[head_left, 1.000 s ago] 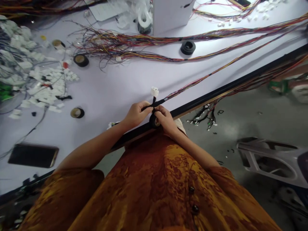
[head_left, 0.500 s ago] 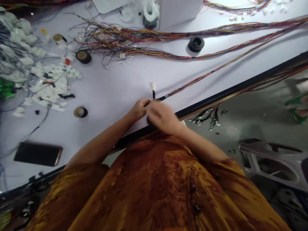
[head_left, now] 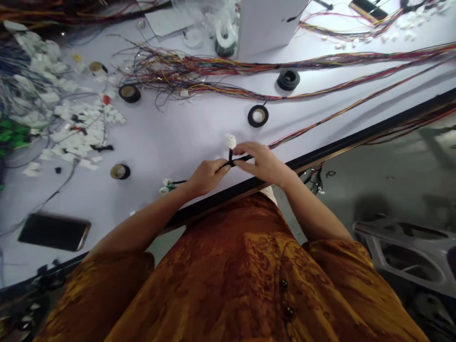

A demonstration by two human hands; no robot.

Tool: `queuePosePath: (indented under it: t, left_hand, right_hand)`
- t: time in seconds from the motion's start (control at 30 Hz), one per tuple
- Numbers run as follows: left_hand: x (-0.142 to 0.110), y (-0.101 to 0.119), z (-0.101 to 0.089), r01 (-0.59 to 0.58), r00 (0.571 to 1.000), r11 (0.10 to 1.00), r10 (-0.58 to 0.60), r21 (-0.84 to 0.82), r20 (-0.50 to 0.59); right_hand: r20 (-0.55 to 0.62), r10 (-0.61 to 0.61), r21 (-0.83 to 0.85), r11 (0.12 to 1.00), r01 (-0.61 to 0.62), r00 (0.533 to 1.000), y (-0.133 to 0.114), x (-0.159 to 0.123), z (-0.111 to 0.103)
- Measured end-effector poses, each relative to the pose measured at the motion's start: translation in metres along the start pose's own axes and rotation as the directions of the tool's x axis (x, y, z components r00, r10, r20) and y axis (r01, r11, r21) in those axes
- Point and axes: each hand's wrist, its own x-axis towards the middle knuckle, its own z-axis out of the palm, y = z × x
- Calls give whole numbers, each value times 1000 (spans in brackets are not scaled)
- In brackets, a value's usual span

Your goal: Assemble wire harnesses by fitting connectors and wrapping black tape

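A thin wire harness (head_left: pixel 292 136), wrapped in black tape near my hands, runs off to the upper right. My left hand (head_left: pixel 206 176) is closed, pinching the taped part between thumb and fingers. On the other side of a small branch, my right hand (head_left: pixel 265 164) has its thumb on the taped junction and bent fingers around the harness. The branch ends in a white connector (head_left: pixel 231 141), just beyond the right fingertips. More white connectors (head_left: pixel 166 186) on a black-taped end lie left of my left hand. A black tape roll (head_left: pixel 258 116) lies flat above my right hand.
Long wire bundles (head_left: pixel 249 69) cross the back of the table. Other tape rolls (head_left: pixel 288 80) lie about, with piled white connectors (head_left: pixel 80 128) and a phone (head_left: pixel 55 231) at left. The dark table edge (head_left: pixel 331 148) runs before me; a plastic stool (head_left: pixel 406 256) stands right.
My right hand, blurred earlier over a dark round thing, now has its fingers on the harness. A tape roll now lies on the table above it. The left hand still grips the harness.
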Motion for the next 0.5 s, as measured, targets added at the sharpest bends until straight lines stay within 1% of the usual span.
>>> queuePosePath:
  t: [0.03,0.07,0.13,0.17,0.2,0.23,0.27,0.3,0.33,0.37,0.4,0.43,0.47,0.5]
  left_hand:
    - [-2,4,-2,22,1000,997,-22,-73,4]
    - [-4,10,-4,51,999,990,-49,-133,21]
    - [-10,25,-11,82,994,980,-67,-179,89]
    - [-15,34,-17,49,993,986,-30,-158,118]
    - [-21,43,-25,-11,992,992,26,-122,124]
    - [-28,51,-34,-76,993,994,82,-76,84]
    - [-37,58,-44,-143,990,989,143,-24,-5]
    - [-45,63,-54,-175,976,984,178,34,-129]
    - [-53,65,-62,-158,959,986,168,61,-227]
    - [-60,64,-69,-111,937,993,120,47,-329]
    - [-65,61,-73,-21,925,1000,23,9,-378]
    - [-69,56,-74,64,919,997,-74,-37,-386]
    - [-69,50,-72,118,918,990,-138,-77,-372]
    - [-68,44,-68,137,924,985,-164,-101,-346]
  right_hand:
    - [42,-14,-9,1000,15,999,-12,-4,0]
    - [61,-9,-46,999,12,998,-23,-7,0]
    - [33,40,-125,992,-36,999,-41,-14,-3]
    - [-6,68,-134,989,-68,998,-47,-20,-7]
    - [-62,96,-115,988,-103,993,-52,-27,-13]
    - [-140,136,-71,987,-147,981,-54,-38,-20]
    - [-238,202,-3,978,-209,950,-52,-53,-29]
    - [-342,294,88,956,-282,892,-48,-71,-38]
    - [-439,404,200,915,-351,803,-40,-92,-47]
    - [-495,523,324,852,-412,694,-28,-116,-55]
    - [-526,616,427,787,-445,586,-15,-142,-61]
    - [-554,682,509,732,-454,478,0,-170,-65]
    - [-561,731,565,681,-466,389,15,-197,-67]
    - [-525,773,584,631,-510,355,30,-223,-67]
